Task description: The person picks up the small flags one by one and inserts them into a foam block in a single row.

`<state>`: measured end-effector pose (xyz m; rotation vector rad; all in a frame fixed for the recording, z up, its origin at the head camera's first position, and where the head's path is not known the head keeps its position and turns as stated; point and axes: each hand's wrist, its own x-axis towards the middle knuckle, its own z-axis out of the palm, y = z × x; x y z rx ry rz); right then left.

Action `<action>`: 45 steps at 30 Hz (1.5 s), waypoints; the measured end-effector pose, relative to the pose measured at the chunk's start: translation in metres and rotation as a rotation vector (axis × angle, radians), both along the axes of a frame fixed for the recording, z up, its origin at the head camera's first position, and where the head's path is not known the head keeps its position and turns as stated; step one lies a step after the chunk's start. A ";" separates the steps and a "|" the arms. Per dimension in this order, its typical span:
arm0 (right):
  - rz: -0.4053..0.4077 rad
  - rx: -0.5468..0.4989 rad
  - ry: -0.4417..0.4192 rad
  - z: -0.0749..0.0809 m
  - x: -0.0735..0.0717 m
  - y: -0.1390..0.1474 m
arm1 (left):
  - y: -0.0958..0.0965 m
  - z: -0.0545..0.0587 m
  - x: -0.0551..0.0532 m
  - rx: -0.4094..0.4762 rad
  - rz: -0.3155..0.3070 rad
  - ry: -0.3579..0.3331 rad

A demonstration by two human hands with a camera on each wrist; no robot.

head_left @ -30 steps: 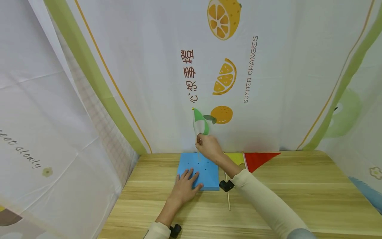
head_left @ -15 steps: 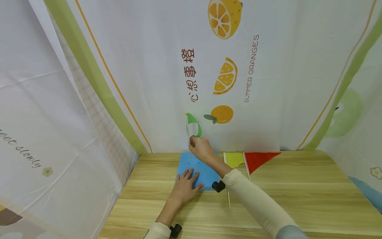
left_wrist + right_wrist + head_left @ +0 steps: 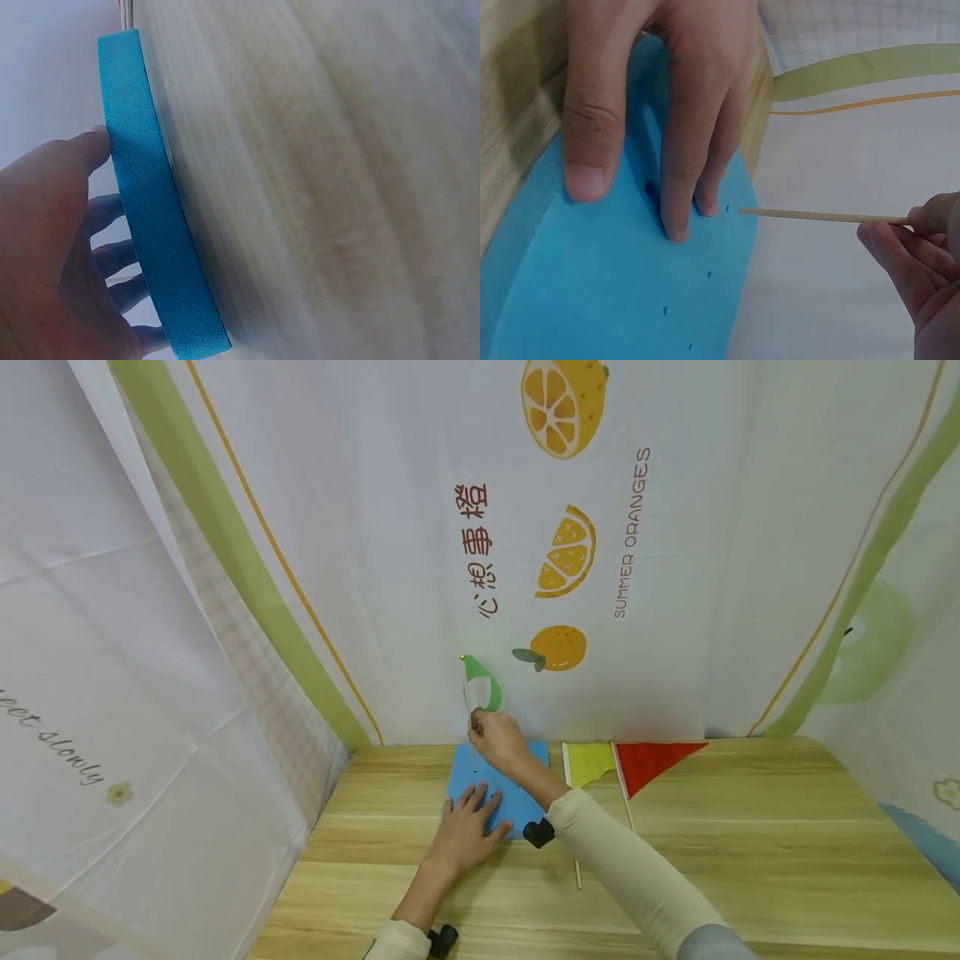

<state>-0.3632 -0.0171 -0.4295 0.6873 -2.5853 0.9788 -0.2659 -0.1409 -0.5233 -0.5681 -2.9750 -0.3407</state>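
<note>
A blue foam board [image 3: 530,806] with several small holes lies on the table, and my left hand [image 3: 460,831] rests on it with fingers spread. In the left wrist view the thumb and fingers [image 3: 105,214] touch the top face of the board [image 3: 154,195]. My right hand [image 3: 497,741] pinches the thin wooden stick of a green and white flag [image 3: 482,687], held roughly upright above the board. From the right wrist, the stick's bare tip [image 3: 744,211] appears close to a hole near the board's edge, just past the left fingertips; I cannot tell whether they touch.
Right of the board, a yellow flag [image 3: 588,762] and a red pennant [image 3: 654,766] lie on the wooden table [image 3: 750,852]; the right sleeve covers parts of their sticks. Behind the table hangs a white curtain [image 3: 405,610] printed with oranges.
My right hand has moved left and slightly down with the green and white flag, bringing its stick's tip towards a left-hand hole. The left hand stays put on the board.
</note>
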 end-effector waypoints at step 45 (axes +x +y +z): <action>-0.020 0.010 0.009 -0.027 0.000 0.024 | 0.001 -0.003 0.001 0.018 0.011 0.003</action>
